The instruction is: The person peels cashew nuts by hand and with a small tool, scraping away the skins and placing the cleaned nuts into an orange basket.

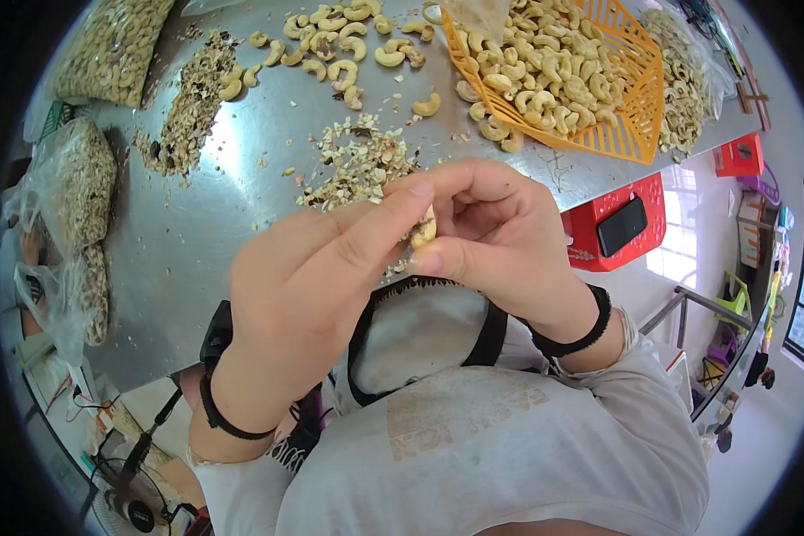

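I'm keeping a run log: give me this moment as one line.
left hand: pinching cashew; right hand: also on cashew; ahead: crumb pile on metal table; ahead right: orange basket holding cashews

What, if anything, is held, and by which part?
A cashew kernel, between both hands; it's partly covered, so exactly where it's gripped can't be told.

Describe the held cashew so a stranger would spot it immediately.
Start at the metal table and go toward its near edge, where the left hand and right hand meet. Between them is a pale cashew; unlike the loose cashews further back, this one is pinched in the hands.
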Demonstrator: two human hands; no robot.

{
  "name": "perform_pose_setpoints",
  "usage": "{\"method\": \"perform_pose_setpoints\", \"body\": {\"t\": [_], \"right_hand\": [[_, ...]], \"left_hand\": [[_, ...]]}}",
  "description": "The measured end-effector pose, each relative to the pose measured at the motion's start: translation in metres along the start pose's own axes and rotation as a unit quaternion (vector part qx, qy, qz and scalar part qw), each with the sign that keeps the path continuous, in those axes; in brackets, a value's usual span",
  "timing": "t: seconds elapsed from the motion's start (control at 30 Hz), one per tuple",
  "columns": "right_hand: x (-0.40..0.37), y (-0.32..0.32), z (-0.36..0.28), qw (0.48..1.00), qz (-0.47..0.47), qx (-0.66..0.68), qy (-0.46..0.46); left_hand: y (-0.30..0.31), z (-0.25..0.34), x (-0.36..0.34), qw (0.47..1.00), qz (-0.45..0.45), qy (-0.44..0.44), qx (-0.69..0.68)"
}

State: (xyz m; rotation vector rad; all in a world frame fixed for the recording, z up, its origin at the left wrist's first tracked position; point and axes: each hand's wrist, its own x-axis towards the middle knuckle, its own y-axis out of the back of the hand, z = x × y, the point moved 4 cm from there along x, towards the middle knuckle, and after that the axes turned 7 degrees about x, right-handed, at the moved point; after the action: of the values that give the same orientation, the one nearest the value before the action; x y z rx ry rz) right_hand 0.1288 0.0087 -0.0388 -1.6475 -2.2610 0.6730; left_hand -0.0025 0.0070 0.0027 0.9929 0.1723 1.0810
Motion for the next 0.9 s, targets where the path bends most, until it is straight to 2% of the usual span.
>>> {"method": "perform_pose_setpoints", "body": {"t": [0.03,0.17,0.23,0.37,0.43,0.63,0.77,0.83,0.87,0.9], "right_hand": [[0.001,0.0,0.0,1.0,0.003,-0.015,-0.003],[0.001,-0.001,0.001,1.0,0.017,-0.009,-0.01],[0.002,-0.002,-0.001,1.0,0.019,0.014,-0.02],[0.001,-0.001,-0.003,0.998,0.017,0.046,-0.036],[0.002,0.002,-0.002,0.999,0.003,0.041,-0.031],[0.001,0.0,-0.003,0.997,-0.032,0.067,-0.025],[0.0,-0.002,-0.004,0.994,-0.034,0.096,-0.043],[0.0,-0.004,-0.005,0.994,-0.021,0.099,-0.041],[0.0,-0.004,-0.004,0.994,-0.008,0.102,-0.039],[0.001,-0.004,-0.003,0.994,-0.008,0.102,-0.039]], "left_hand": [[0.0,0.0,-0.001,0.998,0.053,-0.024,0.033],[-0.002,0.002,-0.002,0.992,0.066,-0.023,0.107],[-0.003,-0.004,0.001,0.995,0.04,0.059,-0.074],[0.003,-0.008,-0.002,0.98,0.001,0.123,-0.156],[0.001,-0.01,-0.003,0.964,-0.05,0.159,-0.206],[0.0,-0.009,-0.003,0.936,-0.079,0.188,-0.286],[-0.001,-0.007,-0.003,0.94,-0.07,0.176,-0.284],[0.0,-0.005,-0.002,0.971,-0.042,0.135,-0.191],[-0.001,-0.005,-0.002,0.971,-0.042,0.135,-0.191],[0.001,-0.003,-0.001,0.991,-0.011,0.079,-0.109]]}}
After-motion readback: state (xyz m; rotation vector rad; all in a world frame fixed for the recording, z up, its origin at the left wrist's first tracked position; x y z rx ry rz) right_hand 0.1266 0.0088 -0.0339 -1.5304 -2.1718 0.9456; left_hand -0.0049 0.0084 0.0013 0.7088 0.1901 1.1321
